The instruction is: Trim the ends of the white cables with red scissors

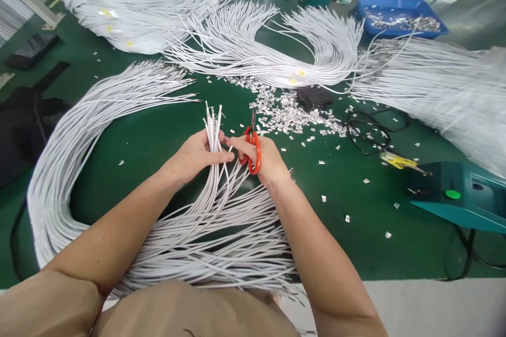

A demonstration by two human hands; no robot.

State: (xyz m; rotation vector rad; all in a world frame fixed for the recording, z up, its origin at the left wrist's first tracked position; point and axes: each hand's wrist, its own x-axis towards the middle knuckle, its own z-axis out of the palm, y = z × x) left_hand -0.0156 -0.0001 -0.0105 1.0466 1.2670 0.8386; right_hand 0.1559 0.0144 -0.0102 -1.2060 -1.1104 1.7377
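White insulated wires (213, 129) are standing in a small cluster above the green table (336, 253), the left hand (194, 155) pinching them firmly upright, while the right hand (265, 157) is cradling red-handled scissors (256, 155) and apparently pinching another strand (231, 148). Only this handful is standing apart, it seems; far more wires are lying ungathered in the long bundle (225, 247) below.

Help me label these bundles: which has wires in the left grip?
The nearest bundle, curving round at left: some of its wires stand in the left grip. The other bundles lie farther off, untouched.
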